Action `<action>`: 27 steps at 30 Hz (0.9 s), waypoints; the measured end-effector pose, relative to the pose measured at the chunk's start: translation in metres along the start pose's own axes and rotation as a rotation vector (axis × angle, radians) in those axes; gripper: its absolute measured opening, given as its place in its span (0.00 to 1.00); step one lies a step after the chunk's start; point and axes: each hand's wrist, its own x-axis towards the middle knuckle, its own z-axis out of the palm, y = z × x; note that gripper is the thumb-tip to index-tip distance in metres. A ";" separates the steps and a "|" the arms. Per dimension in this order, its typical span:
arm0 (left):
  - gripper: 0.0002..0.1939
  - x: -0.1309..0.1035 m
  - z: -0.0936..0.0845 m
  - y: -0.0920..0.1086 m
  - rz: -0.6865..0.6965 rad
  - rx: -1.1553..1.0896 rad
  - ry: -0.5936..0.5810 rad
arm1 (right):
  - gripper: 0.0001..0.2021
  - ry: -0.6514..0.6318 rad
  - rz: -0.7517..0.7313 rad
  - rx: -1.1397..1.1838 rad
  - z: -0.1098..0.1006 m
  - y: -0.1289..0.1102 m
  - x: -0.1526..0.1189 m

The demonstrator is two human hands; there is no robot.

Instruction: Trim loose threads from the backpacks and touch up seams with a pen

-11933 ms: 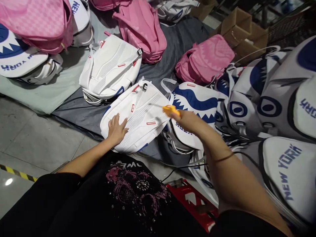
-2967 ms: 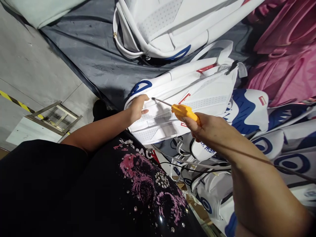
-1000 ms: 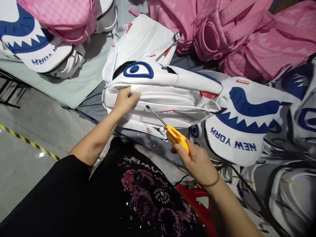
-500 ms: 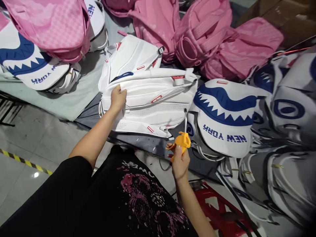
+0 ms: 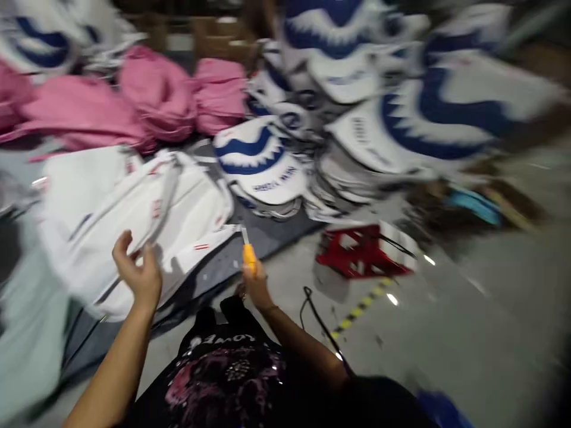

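Note:
A white backpack lies on its side on the dark cloth in front of me, its straps and red-trimmed tabs facing up. Just above its near side, my left hand is open, thumb and fingers apart, with nothing in it. My right hand is closed around an orange-handled tool with a thin metal shaft pointing away from me. Its tip is close to the end of the backpack's strap; blur hides whether they touch. The tool's exact kind is unclear.
White backpacks with blue shark-tooth fronts are stacked at the right. Pink backpacks line the back. A red stool stands on the grey floor, near black-and-yellow tape. A pale green cloth covers the left.
The view has swung to the right and blurred. My left hand has let go of the backpack and opened above it. My right hand still grips the orange tool.

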 end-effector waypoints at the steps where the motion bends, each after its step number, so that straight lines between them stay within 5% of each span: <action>1: 0.25 -0.015 0.013 0.002 -0.035 -0.014 -0.212 | 0.15 0.068 0.001 0.024 -0.003 -0.002 -0.003; 5: 0.25 -0.103 0.075 0.011 -0.207 -0.076 -1.194 | 0.14 0.134 -0.090 0.105 -0.034 0.005 -0.007; 8: 0.33 -0.182 0.115 0.018 -0.243 -0.160 -1.481 | 0.16 0.136 -0.164 0.172 -0.075 0.023 -0.017; 13: 0.41 -0.290 0.196 0.049 -0.124 -0.176 -1.480 | 0.20 0.172 -0.240 0.200 -0.187 0.062 -0.020; 19: 0.28 -0.391 0.302 0.134 -0.039 -0.104 -1.537 | 0.28 0.033 -0.290 -0.107 -0.349 0.091 -0.005; 22: 0.26 -0.409 0.339 0.167 0.008 -0.100 -1.484 | 0.32 0.021 -0.379 -0.044 -0.401 0.102 0.016; 27: 0.22 -0.393 0.403 0.197 0.154 0.039 -1.350 | 0.28 -0.042 -0.340 0.093 -0.452 0.130 0.074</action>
